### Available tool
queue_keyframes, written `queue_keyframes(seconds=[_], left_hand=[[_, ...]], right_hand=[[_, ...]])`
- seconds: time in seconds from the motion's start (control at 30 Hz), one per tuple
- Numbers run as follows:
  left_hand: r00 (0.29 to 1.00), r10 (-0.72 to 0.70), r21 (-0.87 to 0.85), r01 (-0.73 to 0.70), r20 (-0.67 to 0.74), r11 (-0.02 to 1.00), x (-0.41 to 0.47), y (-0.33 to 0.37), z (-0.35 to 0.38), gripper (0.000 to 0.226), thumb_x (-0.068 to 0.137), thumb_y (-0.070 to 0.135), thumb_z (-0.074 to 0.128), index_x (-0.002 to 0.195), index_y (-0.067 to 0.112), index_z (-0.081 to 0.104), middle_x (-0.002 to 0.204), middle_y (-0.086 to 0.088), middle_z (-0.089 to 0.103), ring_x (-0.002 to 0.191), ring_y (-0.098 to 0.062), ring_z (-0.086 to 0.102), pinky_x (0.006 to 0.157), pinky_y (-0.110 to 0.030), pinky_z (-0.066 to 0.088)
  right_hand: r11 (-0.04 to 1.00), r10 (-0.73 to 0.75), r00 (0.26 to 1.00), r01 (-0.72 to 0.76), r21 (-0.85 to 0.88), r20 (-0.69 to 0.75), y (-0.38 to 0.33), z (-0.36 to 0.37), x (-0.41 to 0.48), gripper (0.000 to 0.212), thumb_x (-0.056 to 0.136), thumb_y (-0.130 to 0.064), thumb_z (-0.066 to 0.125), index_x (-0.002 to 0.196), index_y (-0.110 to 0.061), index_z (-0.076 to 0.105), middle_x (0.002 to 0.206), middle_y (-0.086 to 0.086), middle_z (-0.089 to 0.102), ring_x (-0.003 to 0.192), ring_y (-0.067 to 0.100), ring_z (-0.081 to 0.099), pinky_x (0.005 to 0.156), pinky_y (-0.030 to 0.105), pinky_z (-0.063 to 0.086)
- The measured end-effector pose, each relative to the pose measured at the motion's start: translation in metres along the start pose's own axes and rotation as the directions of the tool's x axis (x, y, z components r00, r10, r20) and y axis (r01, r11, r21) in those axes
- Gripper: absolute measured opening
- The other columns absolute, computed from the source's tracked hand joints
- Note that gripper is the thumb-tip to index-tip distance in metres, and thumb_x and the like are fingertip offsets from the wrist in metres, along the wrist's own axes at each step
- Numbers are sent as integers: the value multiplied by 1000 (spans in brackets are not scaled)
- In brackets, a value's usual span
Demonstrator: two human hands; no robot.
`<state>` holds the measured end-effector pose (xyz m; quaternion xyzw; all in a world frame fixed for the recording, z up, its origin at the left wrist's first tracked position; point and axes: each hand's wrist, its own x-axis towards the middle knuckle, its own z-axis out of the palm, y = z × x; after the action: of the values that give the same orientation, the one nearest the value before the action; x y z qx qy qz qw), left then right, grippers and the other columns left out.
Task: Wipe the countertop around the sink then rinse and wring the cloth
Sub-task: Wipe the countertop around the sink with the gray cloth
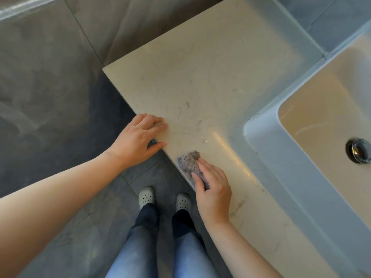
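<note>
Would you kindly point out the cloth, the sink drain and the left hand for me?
cloth (187, 161): head view, on its bunched grey upper part.
sink drain (359, 150): head view, centre of its metal stopper.
left hand (137, 139): head view, back of the hand.

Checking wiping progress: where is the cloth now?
In the head view, the grey cloth sits under the right hand at the front edge of the countertop, left of the sink.
</note>
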<state>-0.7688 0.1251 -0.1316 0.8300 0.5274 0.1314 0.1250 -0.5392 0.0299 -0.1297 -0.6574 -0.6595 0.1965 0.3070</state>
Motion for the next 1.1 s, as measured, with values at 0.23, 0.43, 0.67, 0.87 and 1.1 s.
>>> queue_keyframes(seconds=[0.23,0.43,0.67,0.87,1.1], left_hand=[[1000,24,-3,-24,-17,1000,-2,-5,3,50,88,44,51,123,10,60,122,-7,56,106,-30,51,100,-40,41],[999,34,-18,-34,-41,999,-2,-6,3,50,88,44,51,123,10,61,120,-8,57,107,-27,48,100,-38,40],[999,24,-25,-25,-34,999,-2,-7,6,51,89,45,49,125,11,60,123,-8,57,109,-31,51,103,-40,38],[999,32,-30,-33,-27,999,-2,-8,6,51,90,45,49,125,10,60,123,-9,57,110,-32,51,104,-41,38],[995,98,-86,-98,-6,991,3,-21,-4,42,90,38,53,121,11,63,121,-6,59,104,-26,53,96,-35,43]], right_hand=[[992,-30,971,-1,129,237,-8,-16,-7,33,75,-14,70,107,-20,73,108,-15,69,102,0,60,92,19,47],[901,287,950,-311,303,123,-16,-43,27,37,78,-9,76,109,-28,68,101,-13,70,96,-2,64,88,19,50],[957,255,928,-283,-68,-273,26,-30,87,34,87,-16,65,120,-6,64,117,7,67,108,26,59,94,23,39],[946,303,906,-323,-20,-295,23,-7,93,38,87,-21,66,123,-10,63,122,3,65,111,23,58,96,33,45],[982,144,980,-159,-106,-134,9,10,79,37,87,-20,67,123,-10,62,127,4,62,113,24,56,95,14,31]])
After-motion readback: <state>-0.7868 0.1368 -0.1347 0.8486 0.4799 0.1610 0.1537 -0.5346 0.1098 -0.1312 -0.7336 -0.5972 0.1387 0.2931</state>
